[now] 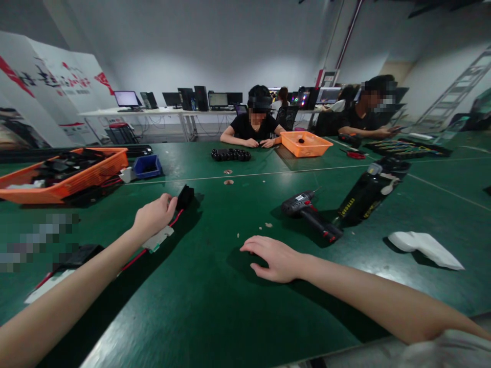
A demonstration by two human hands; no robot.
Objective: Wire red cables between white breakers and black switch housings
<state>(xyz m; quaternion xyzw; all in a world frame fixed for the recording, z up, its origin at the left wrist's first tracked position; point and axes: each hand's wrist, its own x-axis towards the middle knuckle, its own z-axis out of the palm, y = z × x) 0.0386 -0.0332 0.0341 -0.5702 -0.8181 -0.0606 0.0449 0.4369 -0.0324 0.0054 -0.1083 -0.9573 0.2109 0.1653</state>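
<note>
My left hand [155,219] is closed on a small black part [184,198] over the left-centre of the green table [215,286]. A red wire [134,262] and a white tag [158,239] run back from the part beneath my forearm. My right hand [274,259] rests low over the middle of the table, fingers apart and curved, holding nothing that shows. Beyond it lies a black cordless drill [312,217], beside a black cylindrical bottle-like object [368,194].
An orange basket [61,191] of black parts and a blue bin [148,167] stand at left. Black round pieces [230,155] and another orange basket [307,148] are farther back, near a seated person. Crumpled white material [425,248] lies right.
</note>
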